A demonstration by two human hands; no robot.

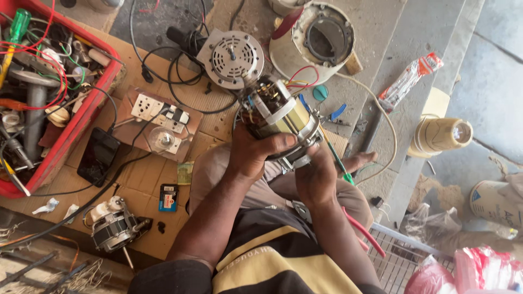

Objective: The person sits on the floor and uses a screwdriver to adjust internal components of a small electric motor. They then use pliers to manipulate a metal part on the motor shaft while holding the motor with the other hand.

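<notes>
Both hands, left hand (251,153) and right hand (316,177), are clenched around the electric motor (278,117), its long axis pointing up-left away from the person.

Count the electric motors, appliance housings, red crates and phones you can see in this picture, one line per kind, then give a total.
Electric motors: 3, one held in both hands, a round silver one, a small one
Appliance housings: 1, white
Red crates: 1
Phones: 1, black
Total: 6
</notes>
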